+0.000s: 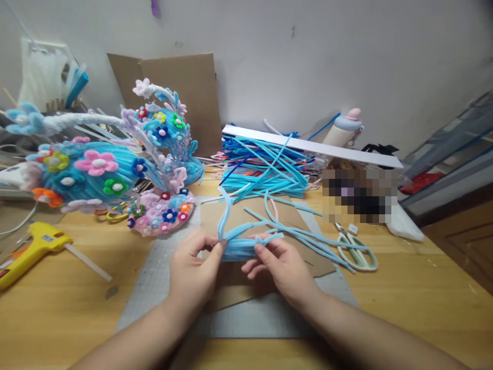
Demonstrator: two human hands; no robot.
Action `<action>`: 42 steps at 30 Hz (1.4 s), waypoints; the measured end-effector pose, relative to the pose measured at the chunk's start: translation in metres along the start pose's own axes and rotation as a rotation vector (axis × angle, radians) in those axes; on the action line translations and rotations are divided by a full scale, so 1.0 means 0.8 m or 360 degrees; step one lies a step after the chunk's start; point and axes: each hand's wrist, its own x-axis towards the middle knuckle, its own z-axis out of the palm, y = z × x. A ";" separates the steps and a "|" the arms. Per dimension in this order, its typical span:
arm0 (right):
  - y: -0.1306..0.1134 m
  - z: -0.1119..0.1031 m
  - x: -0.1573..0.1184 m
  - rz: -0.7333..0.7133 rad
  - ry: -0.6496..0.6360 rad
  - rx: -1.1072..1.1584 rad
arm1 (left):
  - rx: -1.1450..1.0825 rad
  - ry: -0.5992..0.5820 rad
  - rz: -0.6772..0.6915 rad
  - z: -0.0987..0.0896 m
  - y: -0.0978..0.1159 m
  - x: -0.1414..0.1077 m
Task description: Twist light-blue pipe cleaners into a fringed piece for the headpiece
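Note:
Between my two hands is a bundle of light blue pipe cleaners [239, 250], held level above the cardboard sheet. My left hand [198, 262] pinches its left end, where one stem bends upward. With thumb and fingers, my right hand [275, 259] grips the right end, and a short stem tip sticks out past the thumb. Loose light blue pipe cleaners [304, 237] lie on the cardboard [239, 293] just beyond my right hand. Green-handled scissors [356, 249] rest on the table to the right.
Flower-covered blue pipe cleaner ornaments [103, 172] stand at the left. A yellow glue gun [36, 249] with a white glue stick lies near the left edge. Behind the cardboard is a pile of blue pipe cleaners [265, 182]. A grey cutting mat [154, 288] lies underneath. A bottle [341, 131] stands behind.

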 end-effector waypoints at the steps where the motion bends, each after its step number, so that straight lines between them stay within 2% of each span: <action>1: 0.001 0.000 0.000 0.0034 -0.0015 0.0020 | 0.0013 -0.0011 0.0035 0.000 0.000 -0.001; 6: -0.001 -0.003 0.004 0.0333 -0.0080 0.0044 | 0.0048 -0.0029 0.0026 0.000 -0.003 0.000; 10: -0.003 -0.008 0.007 0.0328 -0.0171 0.0045 | 0.0112 -0.0043 0.0028 0.000 -0.006 0.002; 13: 0.001 -0.013 0.007 0.0354 -0.0317 -0.0149 | 0.0166 -0.0114 0.0011 0.001 -0.008 0.002; 17: 0.007 -0.015 0.007 0.0247 -0.0378 -0.0283 | 0.0027 -0.0196 -0.0198 0.004 -0.011 0.003; 20: 0.009 -0.013 0.007 0.0161 -0.0308 -0.0312 | -0.0126 -0.0269 -0.0356 0.007 -0.014 0.004; 23: 0.008 -0.011 0.008 0.0146 -0.0195 -0.0338 | -0.0146 -0.0279 -0.0386 0.009 -0.017 0.004; 25: 0.005 -0.010 0.009 0.0143 -0.0190 -0.0391 | -0.0112 -0.0266 -0.0377 0.009 -0.018 0.004; 28: -0.001 -0.009 0.009 -0.0015 -0.0211 -0.0482 | -0.0051 -0.0232 -0.0321 0.009 -0.018 0.004; 30: -0.002 -0.008 0.008 -0.0117 -0.0212 -0.0402 | -0.0026 -0.0193 -0.0236 0.009 -0.017 0.003; 32: 0.001 -0.007 0.007 -0.0105 -0.0239 -0.0223 | -0.0051 -0.0175 -0.0198 0.009 -0.015 0.002; 37: 0.013 -0.006 0.008 0.0124 -0.0355 0.0254 | -0.0327 -0.0262 -0.0457 0.012 -0.015 0.004; 42: 0.011 0.002 0.001 0.0340 -0.0467 0.0723 | -0.0887 -0.0073 -0.0640 0.018 -0.020 0.010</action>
